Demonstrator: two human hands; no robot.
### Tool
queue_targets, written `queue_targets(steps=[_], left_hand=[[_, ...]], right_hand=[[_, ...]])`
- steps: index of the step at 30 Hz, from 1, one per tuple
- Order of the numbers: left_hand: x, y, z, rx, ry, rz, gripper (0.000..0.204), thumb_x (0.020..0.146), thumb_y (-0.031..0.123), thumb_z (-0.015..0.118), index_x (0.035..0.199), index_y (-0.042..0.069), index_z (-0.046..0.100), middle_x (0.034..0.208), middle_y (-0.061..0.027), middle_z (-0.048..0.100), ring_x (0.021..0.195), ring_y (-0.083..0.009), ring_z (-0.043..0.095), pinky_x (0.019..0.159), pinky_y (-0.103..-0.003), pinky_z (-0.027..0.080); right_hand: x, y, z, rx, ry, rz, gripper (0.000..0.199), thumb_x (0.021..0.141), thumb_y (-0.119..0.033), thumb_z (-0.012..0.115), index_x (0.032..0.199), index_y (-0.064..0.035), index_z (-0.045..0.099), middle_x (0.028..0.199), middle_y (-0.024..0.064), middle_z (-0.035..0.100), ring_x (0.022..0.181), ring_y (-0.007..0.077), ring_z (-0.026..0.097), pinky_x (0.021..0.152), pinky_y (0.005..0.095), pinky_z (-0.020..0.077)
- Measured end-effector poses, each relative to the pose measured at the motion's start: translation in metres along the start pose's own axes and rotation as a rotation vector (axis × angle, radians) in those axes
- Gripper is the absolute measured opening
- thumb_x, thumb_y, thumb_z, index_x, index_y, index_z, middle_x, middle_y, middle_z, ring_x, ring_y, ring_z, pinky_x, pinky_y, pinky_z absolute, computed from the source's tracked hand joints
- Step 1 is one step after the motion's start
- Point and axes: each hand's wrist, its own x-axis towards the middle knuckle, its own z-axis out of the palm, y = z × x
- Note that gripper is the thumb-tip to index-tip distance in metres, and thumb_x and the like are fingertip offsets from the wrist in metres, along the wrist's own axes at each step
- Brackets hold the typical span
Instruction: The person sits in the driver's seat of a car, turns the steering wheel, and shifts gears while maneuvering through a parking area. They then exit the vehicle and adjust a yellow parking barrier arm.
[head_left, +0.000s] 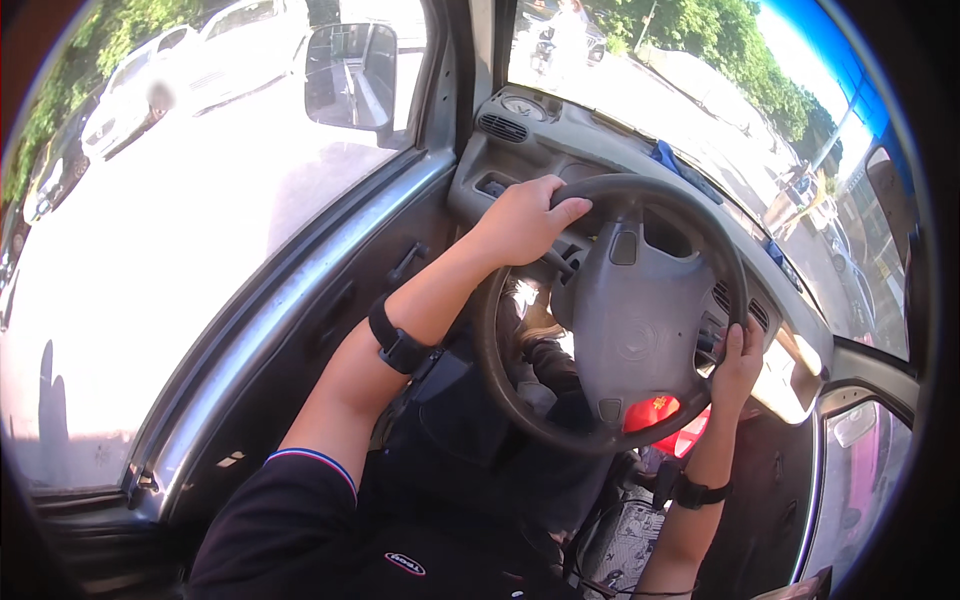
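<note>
A steering wheel (637, 310) with a dark rim and a broad grey hub sits in front of me, turned so its spokes run at a slant. My left hand (528, 222) is closed round the rim at its upper left, the thumb lying along it. At the right side of the rim, my right hand (737, 368) grips lower down, its palm side partly hidden. Each forearm wears a black strap; the left strap (398, 340) carries a small dark box. A stalk (556, 262) sticks out behind the wheel, close to my left wrist.
The grey dashboard (640, 150) has round-edged air vents (503, 127). To the left are the door (385, 245) and a side mirror (350, 75). A red item (680, 430) lies beyond the lower rim. Outside stand parked cars (240, 50); a rider (565, 35) shows through the windscreen.
</note>
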Motion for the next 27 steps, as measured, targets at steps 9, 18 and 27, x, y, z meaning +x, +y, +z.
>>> queue_targets(steps=[9, 18, 27], left_hand=[[0.006, -0.007, 0.001, -0.076, 0.052, 0.016, 0.031, 0.100, 0.034, 0.056, 0.100, 0.004, 0.063, 0.065, 0.0025, 0.050, 0.054, -0.0063, 0.048, 0.052, -0.023, 0.039], [0.024, -0.030, -0.005, -0.062, 0.025, 0.057, 0.037, 0.103, 0.039, 0.052, 0.102, 0.003, 0.063, 0.062, 0.0042, 0.045, 0.051, -0.0046, 0.043, 0.047, -0.021, 0.032], [0.036, -0.037, 0.007, -0.026, 0.009, 0.099, 0.039, 0.104, 0.041, 0.050, 0.101, 0.003, 0.063, 0.061, 0.0040, 0.042, 0.050, -0.0046, 0.041, 0.046, -0.021, 0.030]], right_hand=[[-0.017, -0.010, 0.013, -0.038, 0.007, -0.003, 0.038, 0.096, -0.023, 0.059, 0.127, -0.0008, 0.054, 0.097, 0.0229, 0.069, 0.094, 0.0398, 0.068, 0.084, 0.0428, 0.0506], [-0.031, -0.015, 0.010, -0.028, 0.055, -0.010, 0.039, 0.094, -0.023, 0.061, 0.125, -0.0030, 0.052, 0.104, 0.0247, 0.067, 0.101, 0.0439, 0.063, 0.088, 0.0490, 0.0479], [-0.036, -0.017, -0.005, -0.047, 0.068, -0.001, 0.038, 0.095, -0.023, 0.059, 0.126, -0.0031, 0.051, 0.102, 0.0223, 0.067, 0.101, 0.0410, 0.064, 0.088, 0.0479, 0.0483]])
